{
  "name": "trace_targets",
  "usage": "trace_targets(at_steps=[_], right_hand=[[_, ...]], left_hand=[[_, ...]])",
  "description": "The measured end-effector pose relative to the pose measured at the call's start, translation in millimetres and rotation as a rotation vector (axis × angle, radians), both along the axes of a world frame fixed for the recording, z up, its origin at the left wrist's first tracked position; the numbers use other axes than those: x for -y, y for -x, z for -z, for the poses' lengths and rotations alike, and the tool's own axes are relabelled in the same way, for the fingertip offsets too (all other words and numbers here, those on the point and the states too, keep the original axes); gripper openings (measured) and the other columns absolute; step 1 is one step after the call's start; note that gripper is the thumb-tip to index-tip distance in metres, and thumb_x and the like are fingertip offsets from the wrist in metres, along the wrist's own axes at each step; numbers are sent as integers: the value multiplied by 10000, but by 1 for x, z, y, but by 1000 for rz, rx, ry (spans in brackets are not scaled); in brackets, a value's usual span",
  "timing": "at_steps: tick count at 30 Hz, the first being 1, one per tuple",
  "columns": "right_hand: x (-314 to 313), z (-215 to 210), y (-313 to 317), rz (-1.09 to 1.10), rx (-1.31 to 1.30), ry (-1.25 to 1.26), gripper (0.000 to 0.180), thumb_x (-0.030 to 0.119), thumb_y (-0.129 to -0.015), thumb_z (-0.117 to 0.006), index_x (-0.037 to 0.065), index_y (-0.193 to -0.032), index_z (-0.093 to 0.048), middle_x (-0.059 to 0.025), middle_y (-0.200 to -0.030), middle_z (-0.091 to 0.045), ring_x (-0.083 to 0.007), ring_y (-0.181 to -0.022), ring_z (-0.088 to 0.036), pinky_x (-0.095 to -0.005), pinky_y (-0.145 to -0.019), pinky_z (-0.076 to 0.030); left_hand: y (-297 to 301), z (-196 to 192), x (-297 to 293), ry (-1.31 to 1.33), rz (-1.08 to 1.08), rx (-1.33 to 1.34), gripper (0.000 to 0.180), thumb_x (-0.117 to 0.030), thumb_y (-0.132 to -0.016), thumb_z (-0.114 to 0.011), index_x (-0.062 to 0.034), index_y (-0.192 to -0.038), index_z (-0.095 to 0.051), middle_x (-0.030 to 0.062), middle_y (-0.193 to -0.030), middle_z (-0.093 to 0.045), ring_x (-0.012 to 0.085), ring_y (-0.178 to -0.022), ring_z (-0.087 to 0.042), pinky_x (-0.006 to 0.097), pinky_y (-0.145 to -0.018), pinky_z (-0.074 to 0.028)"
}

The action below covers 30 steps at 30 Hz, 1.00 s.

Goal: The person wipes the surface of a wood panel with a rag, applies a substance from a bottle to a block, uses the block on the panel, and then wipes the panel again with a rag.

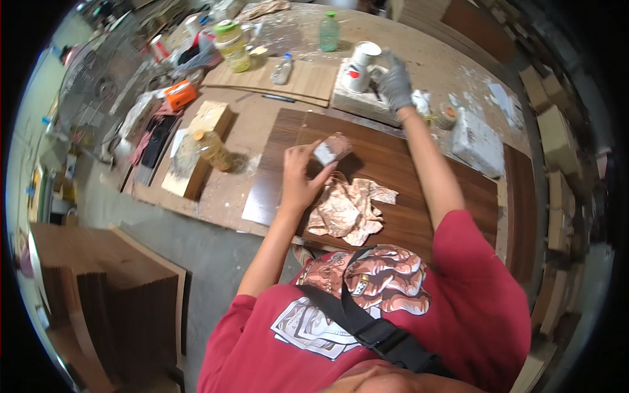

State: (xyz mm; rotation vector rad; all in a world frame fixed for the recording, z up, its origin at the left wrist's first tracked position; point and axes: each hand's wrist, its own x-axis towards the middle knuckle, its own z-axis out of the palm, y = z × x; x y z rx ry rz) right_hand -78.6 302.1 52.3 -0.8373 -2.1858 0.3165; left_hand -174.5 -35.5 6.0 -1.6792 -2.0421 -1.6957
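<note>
My left hand (301,173) is bare, its fingers and thumb closed around the near side of a small brown block with a white face (334,147). That block is over a dark wood-grain board (406,177). Just below it lies a crumpled, light patterned cloth (350,209). My right hand (395,85), in a grey glove, is stretched far forward with its fingers apart, beside a white cup with a red mark (356,77). Whether it touches the cup is unclear. The cup stands on a whitish block (367,100).
Left of the board stand a bottle of yellowish liquid (211,149) and a pale wood block (213,118). Farther back are a green-capped jar (231,49), a green bottle (329,34) and a small clear bottle (282,70). A white block (477,143) sits at right; stacked panels (111,295) stand lower left.
</note>
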Motion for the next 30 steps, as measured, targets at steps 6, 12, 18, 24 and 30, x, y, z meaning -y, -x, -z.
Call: trace_targets(at_steps=[6, 12, 18, 24, 30], right_hand=[[201, 41, -57, -543, -707, 1175, 417, 182, -977, -703, 38, -1335, -546, -22, -1171, -605, -132, -1109, -586, -292, -947, -516], [243, 78, -49, -580, -906, 1621, 139, 154, -1005, -602, 57, -1096, -643, -11, -956, -663, -121, -892, -632, -269, -783, -528], [247, 104, -34, -615, -1054, 1535, 196, 228, -1041, -567, 80, -1150, -636, 20, -1019, -642, -107, -910, -591, -251, -805, -491], [273, 59, -47, -350, -1189, 1581, 285, 224, -1024, -642, 105, -1282, -631, 15, -1167, -645, -99, -1071, -604, -262, -903, -502], [249, 56, -71, -326, -1546, 1828, 379, 307, -987, -692, 61, -1259, -597, -45, -1138, -675, -181, -1044, -661, -329, -911, -561]], left_hand=[[-3, 1, -14, 16, -47, 133, 469, -138, -824, -824, -53, -1260, -675, 118, -1089, -665, 286, -1024, -565, 383, -892, -480], [6, 14, -24, 169, 107, 73, 394, -116, -846, -778, -28, -1216, -674, 140, -1029, -626, 312, -965, -526, 417, -897, -437], [4, 14, -7, 348, 209, 54, 361, -137, -879, -751, 4, -1185, -621, 157, -984, -560, 333, -966, -478, 435, -900, -397], [-19, -45, 18, 436, 198, 127, 826, -157, -853, -786, 31, -1519, -336, 274, -1407, -382, 415, -1308, -404, 452, -1141, -306], [-33, -56, 31, 569, 606, -126, 1215, -322, -714, -906, 12, -1606, -151, 347, -1510, -274, 479, -1401, -341, 501, -1163, -323]])
